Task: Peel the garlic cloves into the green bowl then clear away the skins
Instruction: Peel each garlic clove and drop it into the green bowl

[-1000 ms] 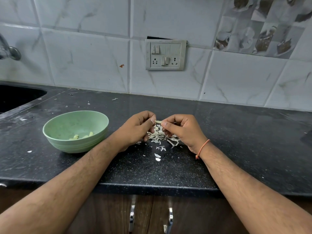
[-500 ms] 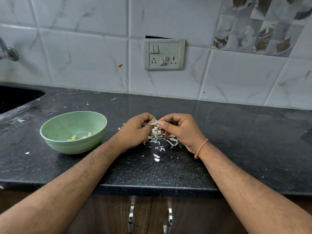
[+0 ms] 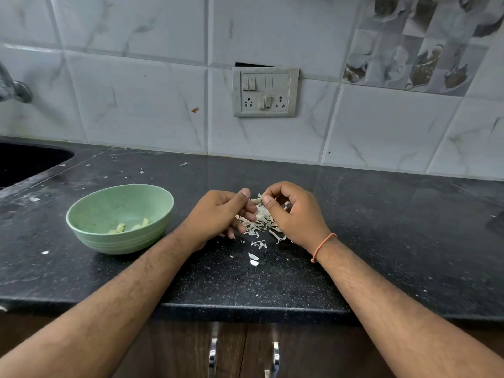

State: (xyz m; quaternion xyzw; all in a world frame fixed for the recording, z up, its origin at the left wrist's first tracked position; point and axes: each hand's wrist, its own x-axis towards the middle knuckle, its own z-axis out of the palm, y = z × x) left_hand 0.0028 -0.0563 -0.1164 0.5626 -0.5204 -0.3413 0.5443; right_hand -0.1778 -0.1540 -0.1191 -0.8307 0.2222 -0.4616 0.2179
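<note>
A pale garlic clove (image 3: 256, 199) is held just above the black counter, pinched at its right end by the thumb and forefinger of my right hand (image 3: 296, 214). My left hand (image 3: 219, 215) has its fingers curled, with thumb and forefinger closing on the clove's left end. Under both hands lies a heap of papery white skins (image 3: 261, 221), and a few loose flakes (image 3: 253, 259) sit nearer to me. To the left stands the green bowl (image 3: 109, 205), upright, holding several peeled cloves (image 3: 120, 227).
A dark sink (image 3: 27, 162) is set into the counter at the far left, under a tap (image 3: 15, 90). A switch and socket plate (image 3: 265, 91) hangs on the tiled wall. The counter's front edge (image 3: 245, 309) runs above cabinet handles (image 3: 212, 356). Small skin scraps dot the counter behind the bowl.
Both hands stay over the skin heap, working the same clove. My left thumb has lifted a little and the hands have drawn slightly apart. The bowl has not moved.
</note>
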